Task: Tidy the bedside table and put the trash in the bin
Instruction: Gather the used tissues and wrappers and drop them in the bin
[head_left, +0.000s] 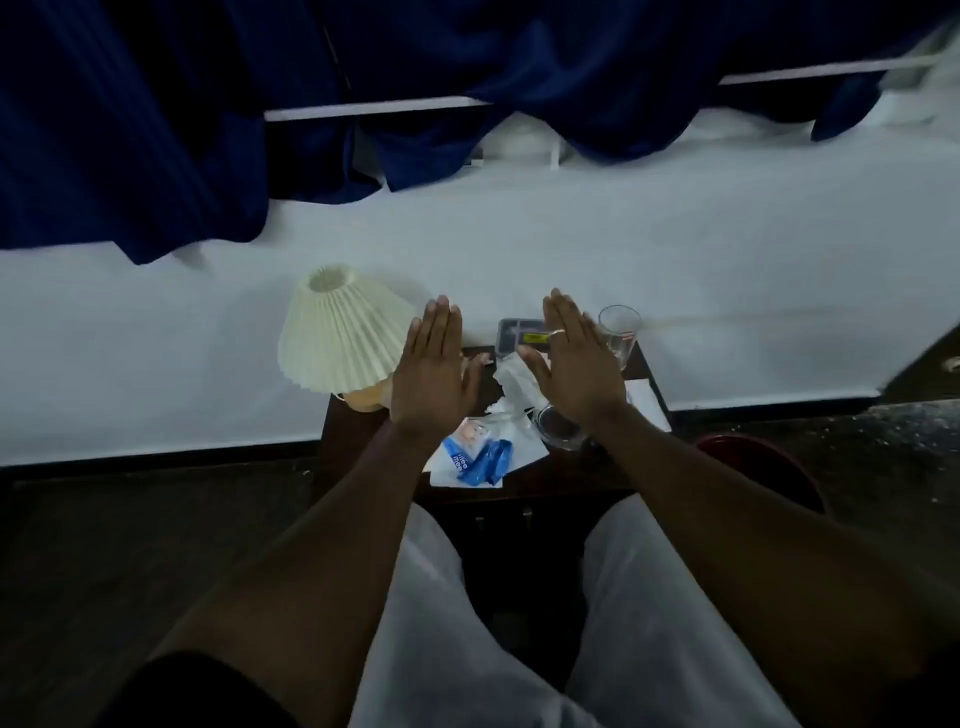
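Dark wooden table (358, 441), clear glass tumbler (619, 332), pleated cloth lampshade (337, 332).

The lampshade (340, 332) is cream with fine pleats, and its base (363, 399) is peach-orange. The bedside table (353, 441) is dark brown. The packet (470, 460) is blue and white with white lettering, the tissue (511, 379) white, the box (522, 332) grey with a yellow label. The bin (769, 467) is dark red, the curtain (130, 130) deep navy, the trousers (415, 623) pale grey.

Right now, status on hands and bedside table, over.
Left hand, right hand open, empty. Crumpled tissue, blue wrapper on bedside table. Red bin on floor at right. Glass beside tissue.
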